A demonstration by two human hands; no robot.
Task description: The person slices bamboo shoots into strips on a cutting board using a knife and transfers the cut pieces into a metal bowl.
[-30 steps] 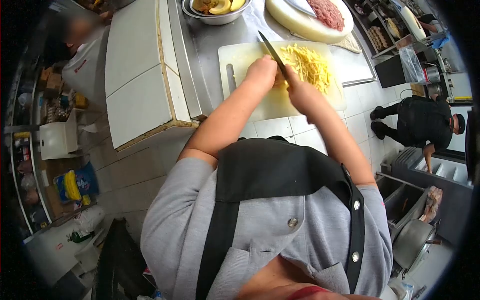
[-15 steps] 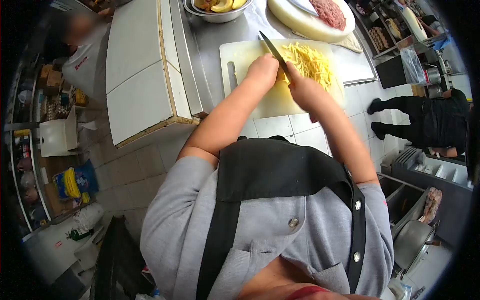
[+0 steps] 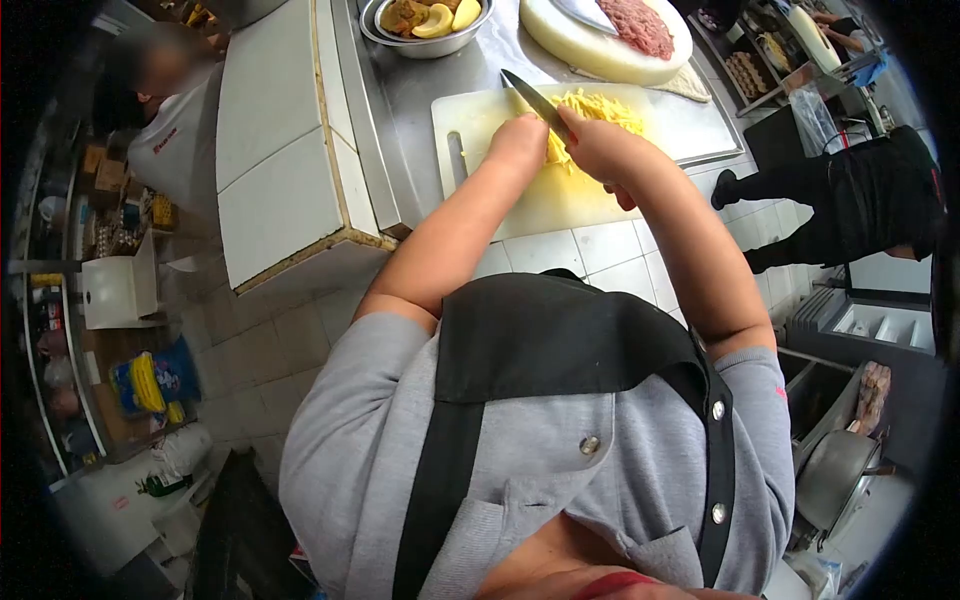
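Note:
A kitchen knife (image 3: pixel 530 95) is gripped in my right hand (image 3: pixel 608 152), its blade slanting up and left beside my left hand. My left hand (image 3: pixel 520 146) is closed, fingers curled down toward the white cutting board (image 3: pixel 478 112); whatever lies under them is hidden. Thin yellow strips (image 3: pixel 605 110) of cut food are heaped on the board behind and beside the right hand. More yellow pieces show between the two hands, near the blade.
A metal bowl (image 3: pixel 425 46) of yellow fruit pieces stands behind the board. A thick round white block (image 3: pixel 580 52) carries ground meat (image 3: pixel 640 25) and a wide blade. The tiled ledge (image 3: pixel 270 130) borders the left. One person (image 3: pixel 175 120) is at left, another (image 3: pixel 850 205) at right.
My right hand and the knife have shifted slightly left and up, nearer my left hand. The view has moved a little. The person at right stands closer.

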